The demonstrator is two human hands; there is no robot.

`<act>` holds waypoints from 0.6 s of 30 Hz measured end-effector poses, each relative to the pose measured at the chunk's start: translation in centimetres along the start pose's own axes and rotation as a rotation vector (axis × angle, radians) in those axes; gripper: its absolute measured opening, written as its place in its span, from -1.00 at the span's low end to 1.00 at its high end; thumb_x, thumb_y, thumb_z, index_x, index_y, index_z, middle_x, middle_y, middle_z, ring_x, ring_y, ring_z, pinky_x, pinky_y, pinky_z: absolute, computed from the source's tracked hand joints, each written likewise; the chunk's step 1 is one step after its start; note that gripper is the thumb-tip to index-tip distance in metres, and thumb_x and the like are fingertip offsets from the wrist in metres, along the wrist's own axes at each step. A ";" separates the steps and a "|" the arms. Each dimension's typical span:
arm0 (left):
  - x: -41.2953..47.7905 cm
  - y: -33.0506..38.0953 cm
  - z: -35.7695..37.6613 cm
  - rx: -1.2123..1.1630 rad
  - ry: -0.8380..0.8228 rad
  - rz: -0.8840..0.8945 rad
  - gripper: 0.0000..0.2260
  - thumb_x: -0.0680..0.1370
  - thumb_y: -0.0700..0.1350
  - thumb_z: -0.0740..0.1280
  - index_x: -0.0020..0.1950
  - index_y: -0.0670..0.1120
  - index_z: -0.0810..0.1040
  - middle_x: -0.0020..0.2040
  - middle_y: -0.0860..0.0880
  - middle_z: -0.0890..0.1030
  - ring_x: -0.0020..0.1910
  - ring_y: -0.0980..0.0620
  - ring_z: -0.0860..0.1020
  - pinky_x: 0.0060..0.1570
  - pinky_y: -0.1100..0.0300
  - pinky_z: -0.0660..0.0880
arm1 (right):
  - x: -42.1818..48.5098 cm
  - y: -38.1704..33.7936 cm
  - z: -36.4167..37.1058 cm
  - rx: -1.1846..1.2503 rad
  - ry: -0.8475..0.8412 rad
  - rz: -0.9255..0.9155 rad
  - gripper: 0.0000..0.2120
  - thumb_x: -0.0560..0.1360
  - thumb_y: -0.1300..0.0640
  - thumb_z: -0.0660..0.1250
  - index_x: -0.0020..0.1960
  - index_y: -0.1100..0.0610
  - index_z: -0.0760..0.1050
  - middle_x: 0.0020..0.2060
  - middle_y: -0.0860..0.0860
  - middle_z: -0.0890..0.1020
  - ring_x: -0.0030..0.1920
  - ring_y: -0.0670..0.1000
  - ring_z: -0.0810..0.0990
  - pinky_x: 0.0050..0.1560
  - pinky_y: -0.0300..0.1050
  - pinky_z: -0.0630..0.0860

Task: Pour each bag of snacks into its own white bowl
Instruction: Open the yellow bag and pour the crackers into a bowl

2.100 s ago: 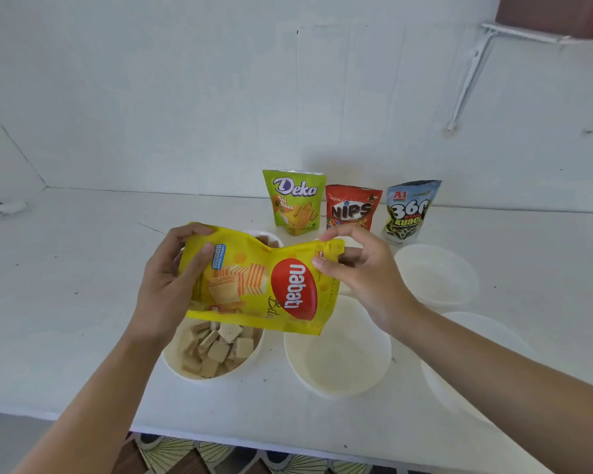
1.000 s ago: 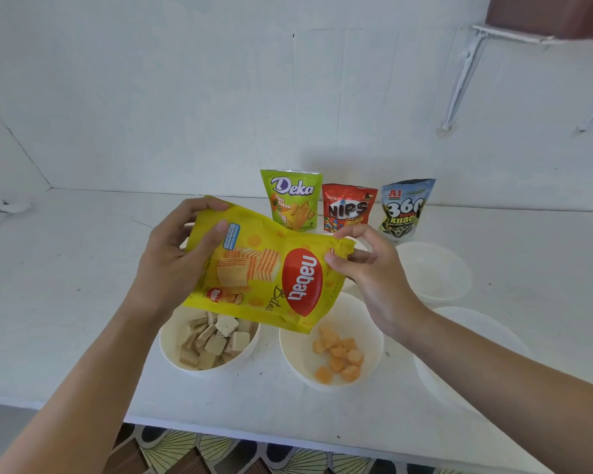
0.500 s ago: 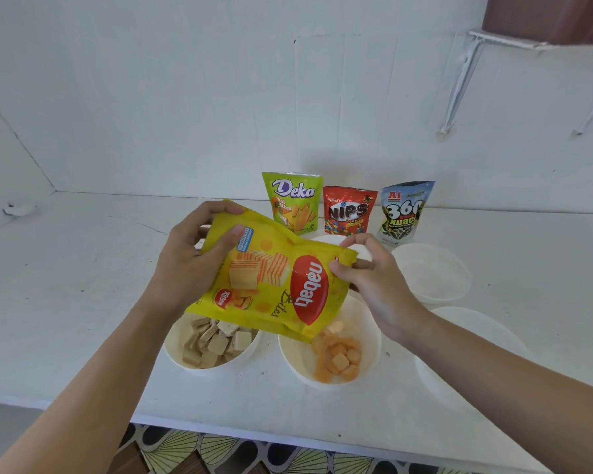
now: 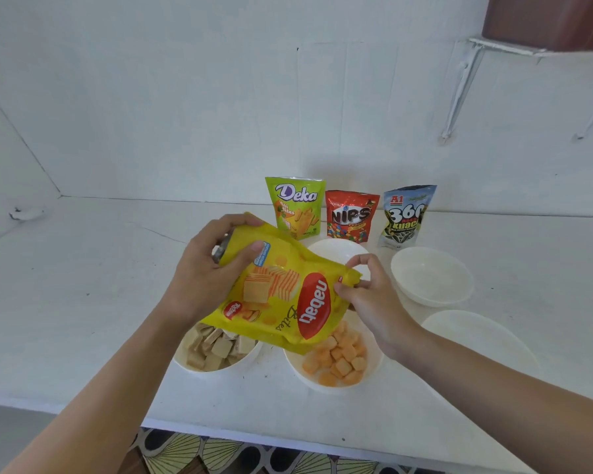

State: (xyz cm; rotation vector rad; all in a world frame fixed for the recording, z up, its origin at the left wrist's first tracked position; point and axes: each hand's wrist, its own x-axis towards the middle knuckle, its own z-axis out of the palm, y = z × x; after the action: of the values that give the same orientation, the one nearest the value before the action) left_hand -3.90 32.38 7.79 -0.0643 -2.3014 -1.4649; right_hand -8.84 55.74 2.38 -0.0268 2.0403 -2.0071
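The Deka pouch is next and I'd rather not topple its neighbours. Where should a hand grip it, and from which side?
Probably pinch the flat top edge of the Deka pouch, coming from above. It stands upright at the wall, with the NIPS pouch close on its right and a white bowl in front, so its top is freest.

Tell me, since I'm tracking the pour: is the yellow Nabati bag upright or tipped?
Tipped: the yellow Nabati bag slants down over the bowl of orange bites, left hand gripping its raised end.
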 end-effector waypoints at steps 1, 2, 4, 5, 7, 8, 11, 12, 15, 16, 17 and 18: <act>-0.1 -0.1 0.1 0.013 -0.016 -0.003 -0.80 0.55 -0.02 0.44 0.18 0.13 0.61 0.12 0.10 0.63 0.12 0.06 0.62 0.06 0.01 0.64 | 0.1 0.2 0.0 -0.011 -0.005 0.024 -0.75 0.59 0.26 0.34 0.05 -0.07 0.39 -0.02 0.22 0.70 0.04 0.17 0.69 0.05 0.10 0.62; -0.1 -0.1 0.2 0.026 -0.030 -0.004 -0.78 0.55 -0.01 0.45 0.19 0.13 0.61 0.14 0.10 0.62 0.12 0.06 0.62 0.08 -0.02 0.64 | 0.1 0.2 -0.1 -0.016 -0.010 0.040 -0.75 0.59 0.26 0.34 0.04 -0.07 0.38 0.01 0.24 0.69 0.06 0.18 0.68 0.04 0.09 0.61; -0.1 -0.1 0.2 0.042 -0.039 -0.001 -0.76 0.54 -0.02 0.46 0.20 0.14 0.60 0.15 0.11 0.61 0.13 0.06 0.61 0.07 -0.04 0.64 | 0.2 0.1 -0.2 -0.004 -0.007 0.045 -0.75 0.59 0.27 0.33 0.06 -0.06 0.39 0.02 0.24 0.68 0.04 0.15 0.68 -0.06 -0.01 0.59; 0.0 0.0 0.2 0.042 -0.032 -0.001 -0.76 0.54 -0.02 0.46 0.20 0.15 0.60 0.14 0.12 0.61 0.11 0.06 0.61 0.06 -0.03 0.64 | 0.2 -0.1 -0.3 0.009 0.001 0.030 -0.76 0.59 0.27 0.33 0.07 -0.05 0.39 -0.01 0.21 0.68 0.01 0.12 0.68 -0.10 -0.07 0.57; 0.3 0.3 0.1 0.024 0.007 -0.002 -0.76 0.55 -0.03 0.46 0.20 0.14 0.59 0.10 0.14 0.60 0.07 0.03 0.62 -0.01 0.06 0.66 | 0.2 -0.9 -0.3 0.046 0.018 -0.036 -0.77 0.59 0.29 0.33 0.11 0.01 0.40 -0.08 0.15 0.71 -0.08 0.02 0.70 -0.19 -0.18 0.56; 0.5 0.4 0.0 0.003 0.039 -0.003 -0.77 0.55 -0.04 0.46 0.19 0.13 0.59 0.09 0.14 0.60 0.05 0.02 0.62 -0.07 0.12 0.65 | 0.1 -1.5 -0.3 0.065 0.019 -0.079 -0.77 0.59 0.31 0.32 0.12 0.03 0.41 -0.11 0.13 0.72 -0.12 -0.02 0.71 -0.21 -0.22 0.57; 0.6 0.9 -0.2 -0.070 0.142 0.013 -0.80 0.57 -0.09 0.45 0.17 0.09 0.57 0.06 0.09 0.61 0.03 -0.02 0.62 -0.19 0.21 0.62 | 0.2 -2.9 -0.3 0.101 -0.006 -0.201 -0.76 0.59 0.32 0.32 0.12 0.02 0.43 -0.06 0.16 0.72 -0.04 0.04 0.72 -0.11 -0.14 0.63; 0.6 1.1 -0.2 -0.093 0.161 0.017 -0.80 0.58 -0.10 0.44 0.17 0.08 0.56 0.05 0.07 0.60 0.03 -0.03 0.62 -0.20 0.18 0.62 | 0.2 -3.3 -0.3 0.107 -0.010 -0.238 -0.76 0.59 0.32 0.32 0.11 0.01 0.44 -0.04 0.15 0.72 -0.01 0.06 0.71 -0.07 -0.10 0.64; 0.7 1.7 -0.6 -0.133 0.162 0.032 -0.79 0.58 -0.10 0.44 0.19 0.06 0.55 0.04 0.07 0.61 0.04 -0.03 0.64 -0.16 0.08 0.65 | 0.2 -3.8 -0.4 0.126 0.011 -0.295 -0.77 0.59 0.33 0.32 0.10 0.01 0.45 -0.07 0.12 0.72 -0.03 0.06 0.71 -0.07 -0.07 0.65; 0.8 1.9 -0.6 -0.128 0.151 0.037 -0.79 0.58 -0.10 0.44 0.19 0.06 0.56 0.04 0.06 0.61 0.04 -0.02 0.64 -0.15 0.08 0.65 | 0.1 -3.7 -0.3 0.144 0.018 -0.286 -0.76 0.59 0.34 0.31 0.10 0.03 0.45 -0.10 0.08 0.73 -0.06 0.02 0.71 -0.13 -0.12 0.64; 0.9 2.0 -0.6 -0.115 0.135 0.043 -0.79 0.57 -0.10 0.44 0.19 0.06 0.57 0.06 0.04 0.62 0.05 -0.01 0.64 -0.14 0.07 0.65 | 0.1 -3.5 -0.3 0.163 0.022 -0.263 -0.76 0.59 0.36 0.29 0.10 0.04 0.44 -0.14 0.03 0.73 -0.11 -0.02 0.71 -0.19 -0.18 0.61; 1.0 2.1 -0.4 -0.095 0.118 0.050 -0.80 0.58 -0.11 0.44 0.18 0.05 0.57 0.08 0.01 0.62 0.05 0.01 0.64 -0.13 0.05 0.66 | 0.1 -3.2 -0.3 0.174 0.026 -0.226 -0.76 0.59 0.37 0.28 0.09 0.05 0.44 -0.16 0.01 0.73 -0.14 -0.05 0.71 -0.22 -0.21 0.59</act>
State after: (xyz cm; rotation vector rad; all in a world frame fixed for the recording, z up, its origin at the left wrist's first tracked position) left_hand -4.12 32.78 10.14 -0.0601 -2.1216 -1.5100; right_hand -9.60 55.86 5.47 -0.2059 1.9455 -2.3261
